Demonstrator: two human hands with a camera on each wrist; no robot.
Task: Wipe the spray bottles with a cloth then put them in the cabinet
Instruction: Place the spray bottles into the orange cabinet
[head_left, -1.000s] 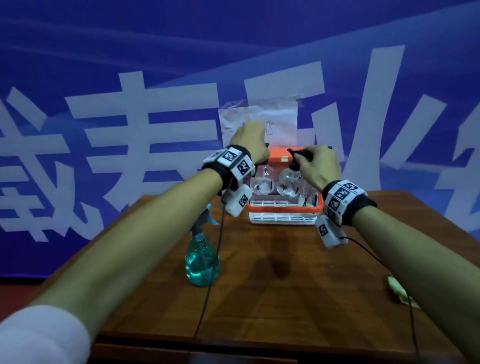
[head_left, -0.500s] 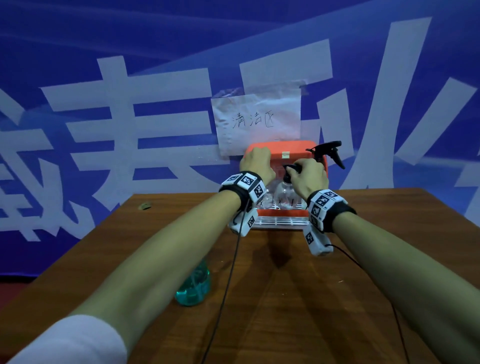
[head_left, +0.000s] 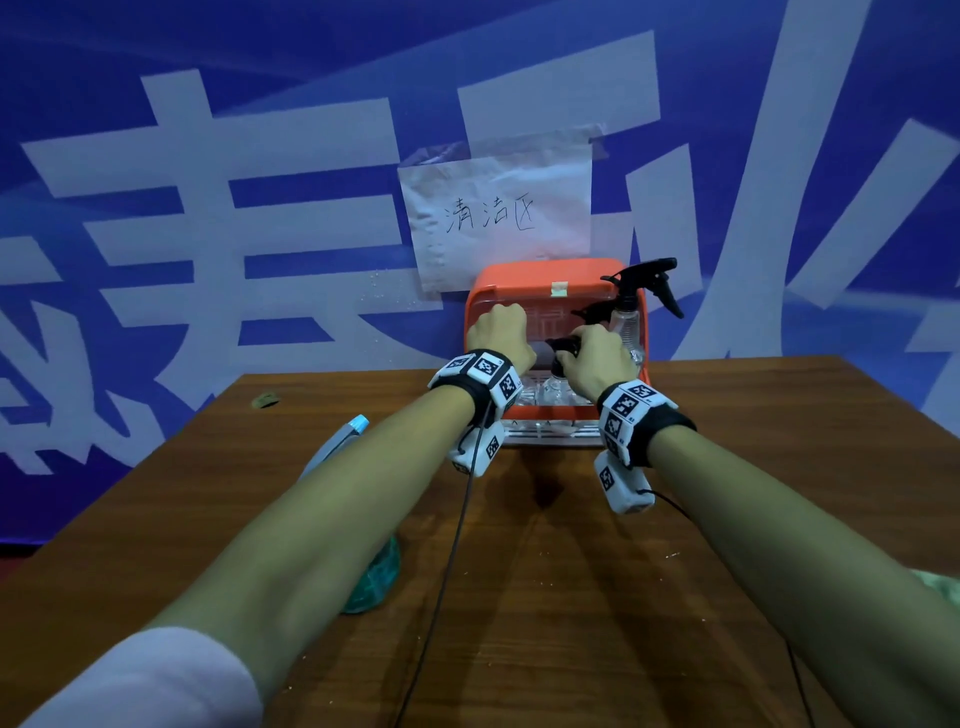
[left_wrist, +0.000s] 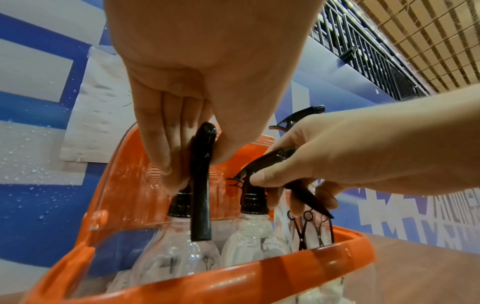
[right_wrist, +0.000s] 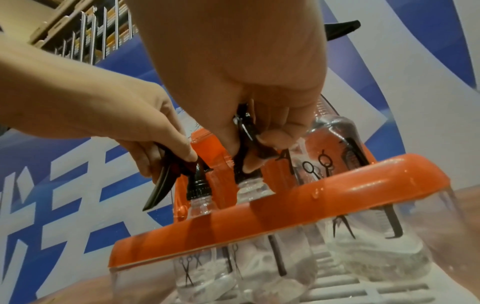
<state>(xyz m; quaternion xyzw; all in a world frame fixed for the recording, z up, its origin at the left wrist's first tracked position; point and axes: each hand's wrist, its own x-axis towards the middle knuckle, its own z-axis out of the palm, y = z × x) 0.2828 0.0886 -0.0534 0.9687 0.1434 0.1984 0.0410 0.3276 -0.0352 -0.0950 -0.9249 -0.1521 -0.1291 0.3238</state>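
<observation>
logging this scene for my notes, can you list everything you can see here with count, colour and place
clear spray bottles: three, clear with black trigger heads, standing in the cabinet
cabinet: one, orange with clear front, far edge of the table against the banner
teal spray bottle: one, teal with a light blue head, on the table at the left, mostly hidden behind the left forearm
cloth: one, pale green, at the table's right edge, partly out of view
table: one, brown wood
paper sign: one, white, handwritten, taped to the banner above the cabinet
banner: one, blue with white characters, behind the table
left hand: grips the left bottle's head
right hand: grips the middle bottle's head
</observation>
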